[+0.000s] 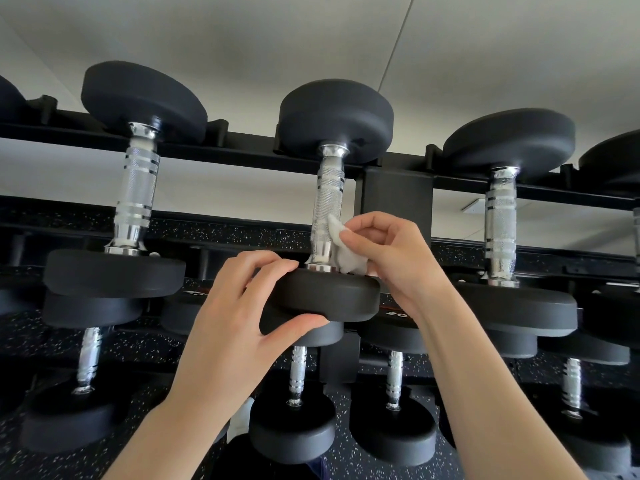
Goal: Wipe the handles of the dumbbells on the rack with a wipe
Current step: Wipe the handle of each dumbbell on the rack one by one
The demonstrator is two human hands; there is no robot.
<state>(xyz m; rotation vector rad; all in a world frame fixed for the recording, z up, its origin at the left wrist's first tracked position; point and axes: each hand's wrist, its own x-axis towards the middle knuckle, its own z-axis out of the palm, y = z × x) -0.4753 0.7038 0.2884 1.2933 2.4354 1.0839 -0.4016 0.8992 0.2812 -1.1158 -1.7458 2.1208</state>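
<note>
Black dumbbells with knurled chrome handles lie across the top tier of a black rack (396,199). The middle dumbbell's handle (327,202) runs away from me. My right hand (384,254) pinches a crumpled white wipe (346,252) against the near, right side of that handle, just above the near weight head (329,294). My left hand (239,317) grips the left rim of that near head, fingers on top and thumb underneath. A left dumbbell (136,188) and a right dumbbell (500,223) sit on either side, untouched.
More dumbbells rest on a lower tier (298,375) below my forearms. The floor (360,459) is black rubber with white speckles. A pale wall (242,36) rises behind the rack. Further dumbbells are cut off at the left and right frame edges.
</note>
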